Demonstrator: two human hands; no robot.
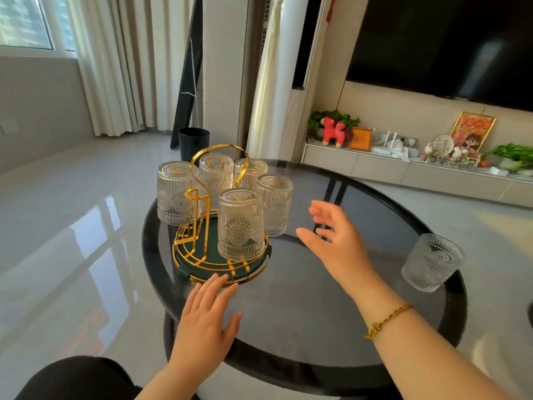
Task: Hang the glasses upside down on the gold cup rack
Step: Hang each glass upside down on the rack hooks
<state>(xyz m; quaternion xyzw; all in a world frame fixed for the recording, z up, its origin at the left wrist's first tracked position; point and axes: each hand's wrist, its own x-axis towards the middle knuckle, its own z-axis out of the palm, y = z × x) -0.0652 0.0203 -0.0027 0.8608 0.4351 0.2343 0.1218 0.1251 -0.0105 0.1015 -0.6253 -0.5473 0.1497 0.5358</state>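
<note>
Fingers (pixel 321 215) of both hands spread, empty; last glass (pixel 432 265) at right on the worktop (pixel 302 298): rigid, slick, breakable—grip its ribbed wall.

Bright daylight from window (pixel 26 21), glare streaks on floor (pixel 95 226) below it; wide-angle bending at edges; right hand (pixel 334 241) slightly motion-blurred.

round dark glass table (pixel 317 298), black bin (pixel 193 142) on glossy pale floor (pixel 57 226), cream curtains (pixel 115 67), window (pixel 26 21), big dark TV (pixel 447 44), low white cabinet (pixel 375 166), red toy horse (pixel 333 131), gold-framed picture (pixel 473 131), green plants (pixel 513 154)
</note>
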